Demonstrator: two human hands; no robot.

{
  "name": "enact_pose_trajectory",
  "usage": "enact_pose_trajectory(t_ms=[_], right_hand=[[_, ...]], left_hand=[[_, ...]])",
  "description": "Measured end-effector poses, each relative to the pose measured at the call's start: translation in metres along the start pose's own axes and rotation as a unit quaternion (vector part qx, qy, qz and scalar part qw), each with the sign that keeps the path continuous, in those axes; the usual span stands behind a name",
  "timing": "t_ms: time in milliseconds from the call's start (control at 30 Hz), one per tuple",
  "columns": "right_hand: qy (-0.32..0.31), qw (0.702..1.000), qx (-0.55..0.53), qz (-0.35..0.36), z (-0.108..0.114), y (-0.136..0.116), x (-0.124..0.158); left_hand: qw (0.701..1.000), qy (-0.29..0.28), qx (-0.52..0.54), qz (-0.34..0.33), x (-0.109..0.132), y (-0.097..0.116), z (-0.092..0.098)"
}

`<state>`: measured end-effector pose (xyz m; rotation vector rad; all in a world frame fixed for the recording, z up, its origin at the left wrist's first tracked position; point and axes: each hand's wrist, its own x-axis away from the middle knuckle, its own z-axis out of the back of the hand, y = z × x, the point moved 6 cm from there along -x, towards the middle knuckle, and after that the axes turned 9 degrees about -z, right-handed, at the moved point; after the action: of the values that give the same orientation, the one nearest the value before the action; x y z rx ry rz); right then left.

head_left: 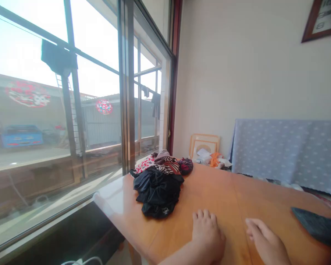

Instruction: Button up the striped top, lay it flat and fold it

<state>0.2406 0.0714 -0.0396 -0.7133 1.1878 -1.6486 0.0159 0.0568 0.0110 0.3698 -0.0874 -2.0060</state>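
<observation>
My left hand (208, 235) rests on the wooden table (223, 191) with its fingers curled in, and nothing shows in it. To its right, my right hand (267, 241) is near the tabletop with the fingers folded together; no object sticks out of it. A crumpled pile of black clothes (160, 191) lies ahead and left of my left hand, apart from it. Behind the black cloth are a striped garment (165, 162), a red-and-white patterned one (145, 164) and a dark purple bundle (185, 166). A dark grey folded cloth (317, 224) lies at the right, beyond my right hand.
A large window (99, 121) runs along the left, with its sill beside the table. Past the far edge stand wooden frames (204, 141), an orange bag (215, 159) and something draped in a grey dotted cover (287, 151). White cables (82, 261) lie low at front left.
</observation>
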Motion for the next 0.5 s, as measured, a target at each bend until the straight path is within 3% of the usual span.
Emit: enact_pose_trajectory(t_ms=[200,500], right_hand=[[-0.016,0.988,0.125,0.091,-0.002,-0.028,0.005],[-0.014,0.979,0.178,0.100,-0.017,-0.010,-0.011]], left_hand=[[1.000,0.002,0.001,0.002,0.000,0.000,0.000],[1.000,0.011,-0.005,-0.011,0.003,-0.003,0.004]])
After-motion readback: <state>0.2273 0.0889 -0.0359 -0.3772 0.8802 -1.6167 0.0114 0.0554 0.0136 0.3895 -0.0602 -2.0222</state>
